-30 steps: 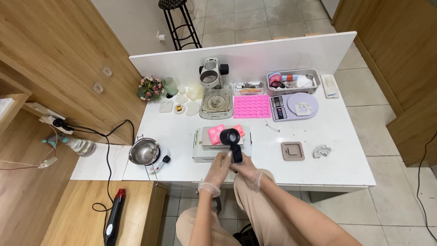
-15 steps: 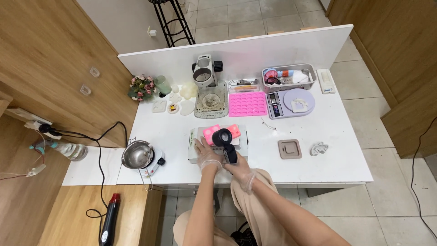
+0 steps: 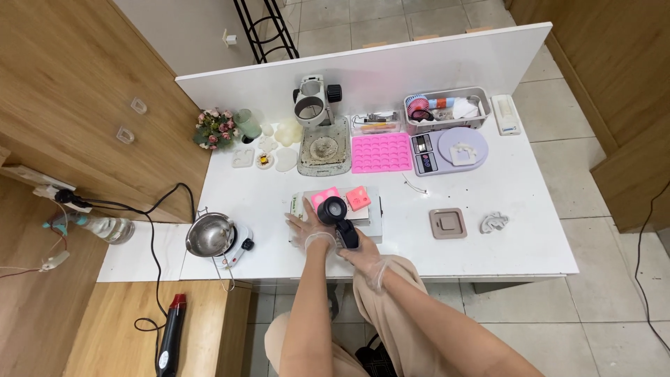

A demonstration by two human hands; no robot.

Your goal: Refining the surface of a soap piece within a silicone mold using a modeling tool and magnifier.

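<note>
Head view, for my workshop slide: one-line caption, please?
Gloved right hand holds a black handheld lamp over pink moulds; left hand steadies the tray.

The left hand [image 3: 307, 227], earlier close beside the right hand [image 3: 363, 253] at the black tool [image 3: 338, 218], now lies spread on the tray's [image 3: 373, 222] left edge. The tool seems to sit slightly lower over the pink moulds [image 3: 342, 197].

microscope [image 3: 315, 105] – rear; pink mould tray [image 3: 381, 152] | scale [image 3: 448, 150] – right; steel pot [image 3: 210, 235] – left
</note>
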